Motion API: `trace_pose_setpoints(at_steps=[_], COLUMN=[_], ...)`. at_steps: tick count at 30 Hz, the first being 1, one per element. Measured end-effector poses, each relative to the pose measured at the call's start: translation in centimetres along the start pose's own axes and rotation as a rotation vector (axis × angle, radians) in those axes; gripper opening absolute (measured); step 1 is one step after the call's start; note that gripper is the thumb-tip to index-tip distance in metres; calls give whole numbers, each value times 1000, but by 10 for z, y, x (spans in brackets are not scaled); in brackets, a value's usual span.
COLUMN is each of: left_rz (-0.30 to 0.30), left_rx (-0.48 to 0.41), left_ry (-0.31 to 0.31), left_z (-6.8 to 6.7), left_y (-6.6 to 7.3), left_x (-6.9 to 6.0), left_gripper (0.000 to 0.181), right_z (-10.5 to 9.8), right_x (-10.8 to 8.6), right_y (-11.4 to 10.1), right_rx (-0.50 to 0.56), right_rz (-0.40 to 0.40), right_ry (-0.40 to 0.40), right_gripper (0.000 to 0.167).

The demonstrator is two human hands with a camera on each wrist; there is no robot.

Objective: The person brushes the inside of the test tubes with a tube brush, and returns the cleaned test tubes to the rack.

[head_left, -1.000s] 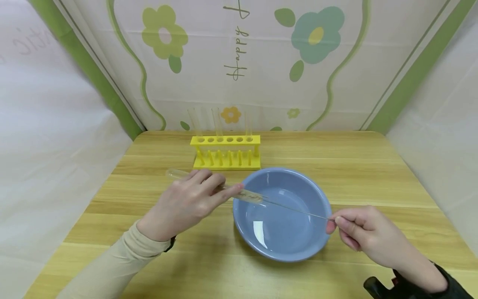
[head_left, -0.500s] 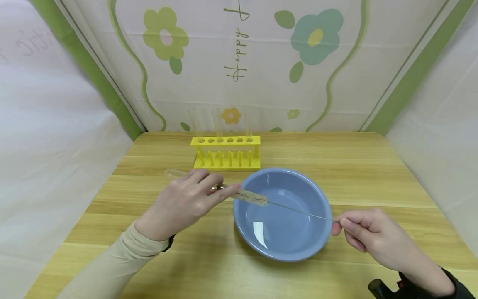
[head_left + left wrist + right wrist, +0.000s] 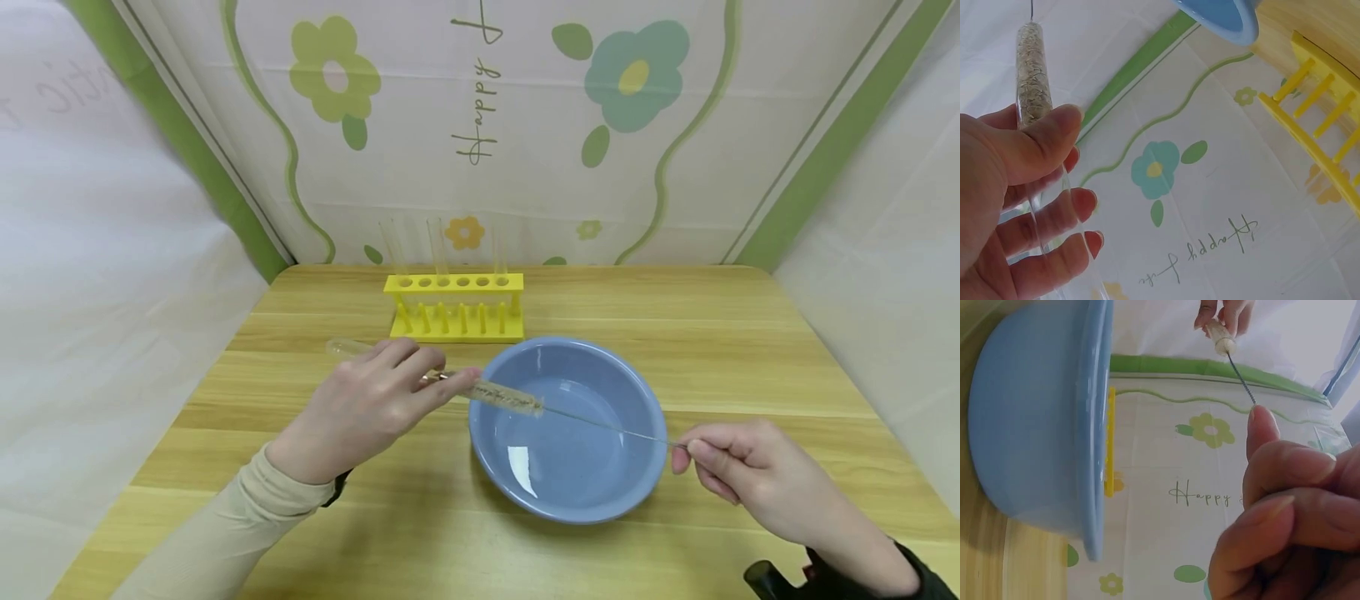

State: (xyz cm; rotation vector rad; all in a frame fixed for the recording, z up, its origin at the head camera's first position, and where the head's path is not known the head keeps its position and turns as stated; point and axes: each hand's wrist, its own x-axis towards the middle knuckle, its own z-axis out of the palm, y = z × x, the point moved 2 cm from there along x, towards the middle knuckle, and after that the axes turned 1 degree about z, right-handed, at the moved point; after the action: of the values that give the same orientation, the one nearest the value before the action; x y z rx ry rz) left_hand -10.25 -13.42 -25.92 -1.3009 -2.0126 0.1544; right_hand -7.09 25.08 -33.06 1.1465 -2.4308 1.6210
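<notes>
My left hand point(image 3: 367, 412) grips a clear glass test tube point(image 3: 347, 348), tilted over the left side of a blue basin point(image 3: 600, 483). In the left wrist view its thumb and fingers curl round the tube. Pale bristles of a test tube brush point(image 3: 1033, 72) fill the tube's mouth end, and a little of them pokes out at the rim. The brush's thin twisted wire point(image 3: 592, 421) runs across above the basin. My right hand point(image 3: 757, 475) pinches the wire's far end between thumb and finger, just right of the basin. The left palm hides the tube's middle.
Behind the basin stands a yellow test tube rack point(image 3: 453, 284) with 3 clear tubes upright in it. The wooden table point(image 3: 750, 350) is bounded by white patterned cloth point(image 3: 525, 183) at the back and sides. A black object point(image 3: 765, 577) shows by the right wrist.
My right hand has moved slightly right, drawing the brush outward, so its bristles now reach past the tube's mouth. The left hand with the tube has shifted a little left.
</notes>
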Motion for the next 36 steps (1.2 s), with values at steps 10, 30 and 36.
trace_pose_setpoints(at_steps=[10,30,36], left_rz=[14,-33,-45], left_rx=[46,-50,-63], left_ry=[6,-13,-20], left_z=[5,11,11], left_y=[7,7,7], left_x=[4,0,-1], left_gripper=[32,28,25], right_z=[2,15,19], right_x=[-1,18,24], right_y=[-4,-24,-33], right_rx=[-271,-735,-752], right_rz=[-66,-518,-571], right_ry=[135,479,522], right_gripper=[44,43,42])
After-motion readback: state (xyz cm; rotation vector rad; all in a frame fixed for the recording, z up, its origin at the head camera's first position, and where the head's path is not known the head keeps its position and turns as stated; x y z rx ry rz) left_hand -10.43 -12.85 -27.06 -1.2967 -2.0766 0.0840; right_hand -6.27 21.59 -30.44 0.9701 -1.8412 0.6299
